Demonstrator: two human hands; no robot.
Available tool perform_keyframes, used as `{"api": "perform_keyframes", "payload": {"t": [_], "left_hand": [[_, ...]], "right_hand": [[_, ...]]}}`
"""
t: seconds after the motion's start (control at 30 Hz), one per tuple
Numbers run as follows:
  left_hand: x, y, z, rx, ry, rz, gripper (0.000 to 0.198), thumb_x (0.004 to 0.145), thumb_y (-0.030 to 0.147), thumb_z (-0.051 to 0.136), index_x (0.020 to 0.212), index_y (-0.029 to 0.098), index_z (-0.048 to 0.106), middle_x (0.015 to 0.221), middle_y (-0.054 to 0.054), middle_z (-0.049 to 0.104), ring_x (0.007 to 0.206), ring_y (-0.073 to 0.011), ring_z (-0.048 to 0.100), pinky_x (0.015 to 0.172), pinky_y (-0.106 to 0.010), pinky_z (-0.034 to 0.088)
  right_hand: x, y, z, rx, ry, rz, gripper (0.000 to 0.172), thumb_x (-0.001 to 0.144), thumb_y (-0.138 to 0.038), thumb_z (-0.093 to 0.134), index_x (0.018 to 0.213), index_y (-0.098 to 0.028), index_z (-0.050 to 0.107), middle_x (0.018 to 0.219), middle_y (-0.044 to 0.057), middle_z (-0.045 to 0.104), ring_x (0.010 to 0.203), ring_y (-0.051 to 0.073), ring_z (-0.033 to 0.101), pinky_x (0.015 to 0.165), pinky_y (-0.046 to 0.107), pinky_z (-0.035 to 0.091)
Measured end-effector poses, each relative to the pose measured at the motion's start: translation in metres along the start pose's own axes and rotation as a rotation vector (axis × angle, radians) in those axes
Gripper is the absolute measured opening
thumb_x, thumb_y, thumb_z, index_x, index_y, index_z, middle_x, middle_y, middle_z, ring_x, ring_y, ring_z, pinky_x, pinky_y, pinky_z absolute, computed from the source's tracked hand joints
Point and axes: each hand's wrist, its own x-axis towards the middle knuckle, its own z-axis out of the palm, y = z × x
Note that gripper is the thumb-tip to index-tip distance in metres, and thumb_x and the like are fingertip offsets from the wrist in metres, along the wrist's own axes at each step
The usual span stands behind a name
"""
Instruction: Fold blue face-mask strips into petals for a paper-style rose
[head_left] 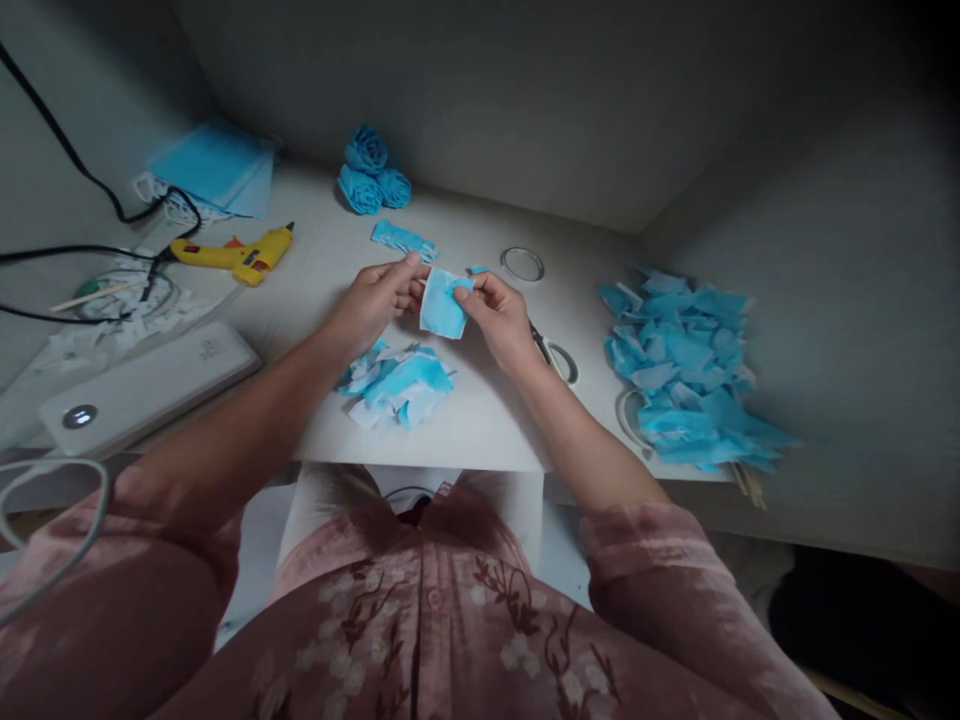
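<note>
A small blue fabric piece [444,305] with pale edges is held up between my hands above the white table [487,420]. My right hand [496,315] pinches it at its upper right, thumb on its face. My left hand [382,295] is closed at its left edge, fingertips around what looks like a thin pale stick, mostly hidden. Below lies a loose heap of blue and white scraps [405,385]. Just behind my hands is a folded blue strip [405,240]. Scissors [556,358] lie partly under my right wrist.
Three blue fabric roses [367,185] stand at the back. Leftward are a yellow glue gun [259,257], blue masks [214,170], black cables and a white power bank [150,385]. A metallic ring [523,264] lies behind my right hand; a large blue scrap pile [682,350] is at right.
</note>
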Motion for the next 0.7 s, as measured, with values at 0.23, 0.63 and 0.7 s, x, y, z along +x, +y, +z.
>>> {"api": "perform_keyframes", "payload": {"t": [0.23,0.63,0.7], "left_hand": [[-0.0038,-0.0052,-0.0019,0.092,-0.078,0.02,0.031,0.074,0.041,0.086,0.076,0.015,0.069,0.065,0.001,0.063,0.057,-0.0108,0.055,0.057,-0.024,0.043],[-0.0017,-0.0051,-0.002,0.036,-0.101,-0.014,0.032,0.078,0.037,0.082,0.065,0.017,0.061,0.06,0.001,0.059,0.055,-0.0103,0.054,0.057,-0.023,0.043],[-0.0015,-0.0073,-0.0017,0.02,-0.097,-0.016,0.033,0.082,0.043,0.078,0.068,0.017,0.063,0.063,0.0,0.06,0.058,-0.0116,0.056,0.06,-0.024,0.045]], "right_hand": [[-0.0012,-0.001,0.0012,-0.013,-0.029,0.006,0.055,0.071,-0.075,0.081,0.08,-0.024,0.063,0.071,-0.004,0.054,0.068,0.012,0.048,0.066,0.028,0.043],[0.0018,0.0007,-0.0011,0.056,-0.015,0.024,0.058,0.072,-0.079,0.077,0.076,-0.024,0.06,0.075,-0.003,0.053,0.074,0.014,0.05,0.076,0.03,0.048],[0.0018,-0.0002,-0.0017,0.029,-0.006,0.021,0.06,0.07,-0.081,0.077,0.075,-0.024,0.06,0.075,-0.003,0.053,0.074,0.013,0.049,0.075,0.029,0.048]]}}
